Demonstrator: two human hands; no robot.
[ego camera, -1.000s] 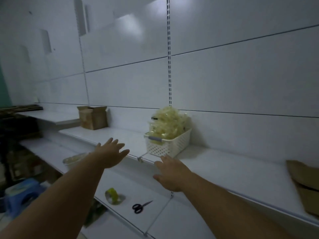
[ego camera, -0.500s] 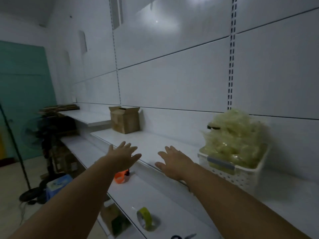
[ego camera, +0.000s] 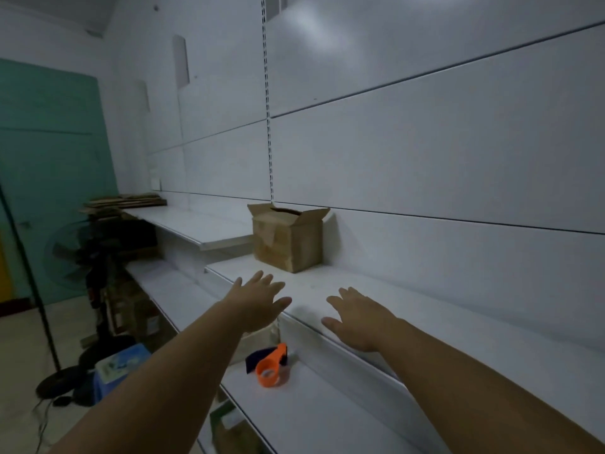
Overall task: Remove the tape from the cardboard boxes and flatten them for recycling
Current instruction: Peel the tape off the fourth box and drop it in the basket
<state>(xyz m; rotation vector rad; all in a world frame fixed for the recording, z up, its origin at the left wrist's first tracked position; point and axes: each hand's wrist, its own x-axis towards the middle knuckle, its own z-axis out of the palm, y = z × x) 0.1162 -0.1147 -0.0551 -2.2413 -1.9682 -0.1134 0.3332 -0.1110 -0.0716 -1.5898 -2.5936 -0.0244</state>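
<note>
A brown cardboard box (ego camera: pixel 288 239) stands upright on the white upper shelf (ego camera: pixel 409 309) against the wall, its top flaps open and pale tape on its near side. Both my arms reach out toward it. My left hand (ego camera: pixel 258 298) hovers palm down with fingers spread, just short of the box and apart from it. To the right, my right hand (ego camera: pixel 355 314) is also flat and empty over the shelf's front part.
An orange tape dispenser (ego camera: pixel 270 368) lies on the lower shelf (ego camera: pixel 311 414) below my hands. Flattened cardboard (ego camera: pixel 127 203) is stacked at the far left end. A standing fan (ego camera: pixel 75 253), a blue stool (ego camera: pixel 114 365) and a black pole (ego camera: pixel 29 270) stand on the floor left.
My view has swung left along the shelves. The white basket, yellow tape roll and scissors have left the frame. The cardboard box is now closer and both hands are nearer to it.
</note>
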